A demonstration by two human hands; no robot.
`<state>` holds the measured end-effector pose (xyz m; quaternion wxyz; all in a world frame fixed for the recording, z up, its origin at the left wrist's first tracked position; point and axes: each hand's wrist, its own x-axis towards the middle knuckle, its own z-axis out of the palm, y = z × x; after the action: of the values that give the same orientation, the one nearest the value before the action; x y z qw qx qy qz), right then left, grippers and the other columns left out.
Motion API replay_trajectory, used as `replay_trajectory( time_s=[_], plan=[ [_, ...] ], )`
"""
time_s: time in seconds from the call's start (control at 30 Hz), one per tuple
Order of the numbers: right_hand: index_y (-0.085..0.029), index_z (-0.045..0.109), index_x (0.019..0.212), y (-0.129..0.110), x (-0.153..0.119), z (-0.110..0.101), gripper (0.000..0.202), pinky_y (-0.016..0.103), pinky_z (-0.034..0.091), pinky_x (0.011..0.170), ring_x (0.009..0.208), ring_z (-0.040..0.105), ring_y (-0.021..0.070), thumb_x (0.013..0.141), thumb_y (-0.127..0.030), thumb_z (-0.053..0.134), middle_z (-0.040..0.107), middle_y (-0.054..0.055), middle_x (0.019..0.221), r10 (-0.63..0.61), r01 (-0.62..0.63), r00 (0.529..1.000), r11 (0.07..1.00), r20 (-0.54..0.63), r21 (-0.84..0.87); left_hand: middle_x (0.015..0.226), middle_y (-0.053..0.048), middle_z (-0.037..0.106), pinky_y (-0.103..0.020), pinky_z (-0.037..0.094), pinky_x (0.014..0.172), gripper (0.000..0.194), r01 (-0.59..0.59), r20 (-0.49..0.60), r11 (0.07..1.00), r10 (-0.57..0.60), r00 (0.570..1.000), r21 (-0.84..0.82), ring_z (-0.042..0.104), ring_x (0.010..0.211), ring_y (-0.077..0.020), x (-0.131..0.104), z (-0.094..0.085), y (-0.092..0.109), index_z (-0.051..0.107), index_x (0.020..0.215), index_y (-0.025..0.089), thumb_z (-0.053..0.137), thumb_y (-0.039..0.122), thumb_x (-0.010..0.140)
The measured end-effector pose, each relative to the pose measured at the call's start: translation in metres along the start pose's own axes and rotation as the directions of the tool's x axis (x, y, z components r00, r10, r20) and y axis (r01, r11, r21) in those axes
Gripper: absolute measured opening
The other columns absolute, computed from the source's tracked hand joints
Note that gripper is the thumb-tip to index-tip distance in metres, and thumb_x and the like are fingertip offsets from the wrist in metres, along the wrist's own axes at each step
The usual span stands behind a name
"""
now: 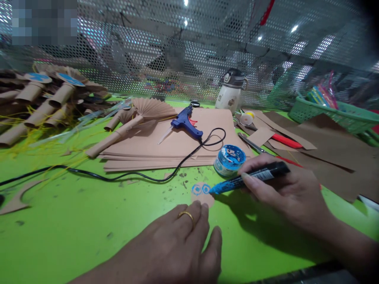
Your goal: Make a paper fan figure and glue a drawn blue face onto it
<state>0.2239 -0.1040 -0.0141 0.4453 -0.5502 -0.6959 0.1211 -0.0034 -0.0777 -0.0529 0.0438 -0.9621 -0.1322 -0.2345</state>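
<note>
A small round piece of brown paper (pixel 206 200) lies on the green table, with two blue ring shapes like eyes drawn on its upper part. My left hand (pixel 177 240) rests flat, fingers stretched out, its fingertips pressing the paper's lower edge. In my right hand (pixel 284 193) is a black marker (pixel 254 175) with a blue-smeared front end. Its tip meets the paper beside the right-hand ring. Just behind the marker stands an uncovered jar of blue paint (pixel 229 160), its rim and sides smeared.
A blue glue gun (pixel 188 123) and a pleated paper fan (pixel 133 122) lie on stacked brown paper (pixel 213 122). The gun's black cable (pixel 118 175) crosses the table. Paper tubes (pixel 62 92) are heaped left. Scissors (pixel 251 142), a bottle (pixel 230 92) and a green basket (pixel 334 114) stand right.
</note>
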Motion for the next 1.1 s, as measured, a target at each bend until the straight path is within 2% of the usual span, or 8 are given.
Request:
replay_trajectory(
  time_s=[0.13, 0.33, 0.6, 0.73, 0.9, 1.1],
  plan=[
    [-0.021, 0.064, 0.081, 0.0006, -0.0019, 0.0009, 0.007, 0.020, 0.045, 0.048, 0.049, 0.054, 0.0089, 0.080, -0.015, 0.063, 0.059, -0.004, 0.062, 0.011, -0.013, 0.999, 0.999, 0.038, 0.050, 0.107, -0.016, 0.068, -0.038, 0.051, 0.094, 0.021, 0.032, 0.010, 0.999, -0.032, 0.999, -0.020, 0.063, 0.103, -0.0243, -0.0004, 0.0024, 0.0000, 0.060, 0.099, 0.014, 0.044, 0.026, 0.093],
    [-0.022, 0.064, 0.078, 0.0018, -0.0005, 0.0005, 0.007, 0.022, 0.048, 0.053, 0.054, 0.058, 0.0102, 0.082, -0.017, 0.062, 0.063, -0.002, 0.070, 0.007, -0.005, 0.998, 1.000, -0.060, 0.031, 0.107, -0.016, 0.068, -0.038, 0.052, 0.092, 0.024, 0.036, 0.028, 0.999, -0.036, 0.999, -0.006, 0.064, 0.103, -0.0244, -0.0011, 0.0018, 0.0005, 0.060, 0.101, 0.014, 0.041, 0.026, 0.093],
    [-0.021, 0.062, 0.073, 0.0026, -0.0007, 0.0022, 0.009, 0.022, 0.047, 0.050, 0.052, 0.057, 0.0109, 0.082, -0.018, 0.062, 0.062, -0.002, 0.064, 0.017, -0.017, 1.000, 1.000, -0.012, 0.012, 0.103, -0.018, 0.069, -0.041, 0.054, 0.087, 0.025, -0.028, 0.020, 0.998, 0.027, 0.999, 0.057, 0.065, 0.099, -0.0274, -0.0007, 0.0007, 0.0010, 0.060, 0.099, 0.011, 0.039, 0.023, 0.094],
    [-0.020, 0.063, 0.077, 0.0022, -0.0005, 0.0026, 0.005, 0.020, 0.046, 0.051, 0.053, 0.056, 0.0093, 0.081, -0.018, 0.063, 0.062, -0.001, 0.067, 0.014, -0.014, 1.000, 0.999, -0.007, 0.037, 0.103, -0.020, 0.068, -0.042, 0.054, 0.087, 0.026, -0.009, 0.022, 0.999, 0.009, 1.000, 0.035, 0.065, 0.099, -0.0285, -0.0003, 0.0007, 0.0009, 0.060, 0.098, 0.010, 0.038, 0.023, 0.094],
    [-0.021, 0.063, 0.085, 0.0013, -0.0032, 0.0047, 0.003, 0.017, 0.045, 0.046, 0.049, 0.055, 0.0081, 0.083, -0.018, 0.062, 0.059, -0.004, 0.063, 0.043, -0.056, 0.995, 0.988, 0.094, 0.140, 0.104, -0.019, 0.068, -0.041, 0.053, 0.089, 0.027, 0.000, 0.016, 1.000, -0.001, 1.000, 0.023, 0.065, 0.100, -0.0271, -0.0012, 0.0004, 0.0011, 0.060, 0.099, 0.011, 0.037, 0.023, 0.094],
    [-0.021, 0.064, 0.084, 0.0030, -0.0034, 0.0061, 0.003, 0.017, 0.047, 0.049, 0.051, 0.058, 0.0075, 0.083, -0.018, 0.063, 0.061, -0.003, 0.067, 0.049, -0.047, 0.999, 0.992, -0.012, 0.115, 0.104, -0.020, 0.068, -0.041, 0.053, 0.089, 0.030, -0.005, 0.011, 0.999, 0.005, 1.000, 0.031, 0.065, 0.100, -0.0276, 0.0002, -0.0007, 0.0014, 0.061, 0.099, 0.009, 0.035, 0.023, 0.095]
  ],
)
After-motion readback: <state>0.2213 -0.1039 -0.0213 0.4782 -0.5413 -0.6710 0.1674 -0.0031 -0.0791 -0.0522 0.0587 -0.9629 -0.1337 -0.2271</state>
